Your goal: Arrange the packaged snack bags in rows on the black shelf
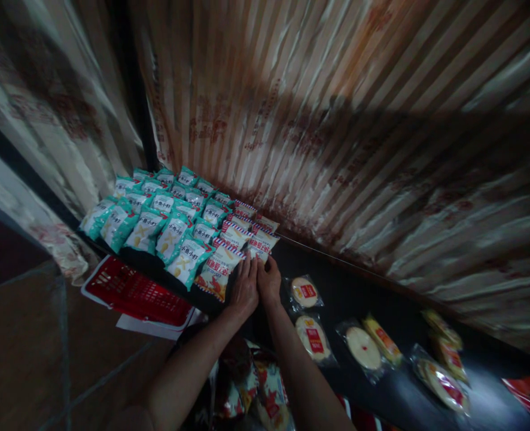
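My left hand (246, 286) and my right hand (269, 280) come together at the near end of a red, white and yellow snack packet (261, 244) on the black shelf. The fingers of both are bent round its near edge, and they hide most of that part. Left of my left hand lies another packet of the same kind (220, 270), near the shelf's front edge. More of these packets are lined up behind. Beside them stand rows of teal and white snack packets (186, 258) with dark lettering.
Round flat cakes in clear wrap (313, 338) and yellow packets (383, 338) lie along the black shelf (372, 389) to the right. A red basket (134, 290) sits below on the left. More snack packets (269, 383) are under my forearms. A wrinkled, striped sheet (292, 120) backs the shelf.
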`<state>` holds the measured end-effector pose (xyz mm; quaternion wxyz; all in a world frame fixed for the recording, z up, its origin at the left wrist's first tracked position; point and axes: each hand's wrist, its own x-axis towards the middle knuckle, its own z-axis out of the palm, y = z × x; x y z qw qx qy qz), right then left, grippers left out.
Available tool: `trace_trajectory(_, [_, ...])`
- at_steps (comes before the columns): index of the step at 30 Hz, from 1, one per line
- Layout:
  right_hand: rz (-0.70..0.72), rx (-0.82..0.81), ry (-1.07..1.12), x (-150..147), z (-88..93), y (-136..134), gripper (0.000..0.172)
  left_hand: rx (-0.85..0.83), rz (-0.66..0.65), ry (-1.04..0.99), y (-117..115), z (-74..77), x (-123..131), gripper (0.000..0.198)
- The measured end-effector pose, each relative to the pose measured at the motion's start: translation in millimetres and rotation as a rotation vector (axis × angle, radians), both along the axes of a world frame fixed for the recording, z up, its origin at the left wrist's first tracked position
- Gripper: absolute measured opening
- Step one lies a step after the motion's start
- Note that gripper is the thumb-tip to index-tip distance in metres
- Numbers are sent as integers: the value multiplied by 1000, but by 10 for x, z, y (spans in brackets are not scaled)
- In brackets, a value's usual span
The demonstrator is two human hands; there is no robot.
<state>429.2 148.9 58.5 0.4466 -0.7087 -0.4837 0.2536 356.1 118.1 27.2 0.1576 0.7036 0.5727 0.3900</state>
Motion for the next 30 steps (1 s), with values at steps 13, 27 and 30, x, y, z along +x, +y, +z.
trace_trajectory(13, [-18,7,-16,145,59,138,77,69,-29,72,-35,98,-18,62])
trace_trajectory(27, [51,-49,71,135,64,280,71,4,-53,74,-44,150,-45,66])
trace_trajectory(30, [42,-82,68,121,71,278,75,18,-53,73,-37,128,-46,65])
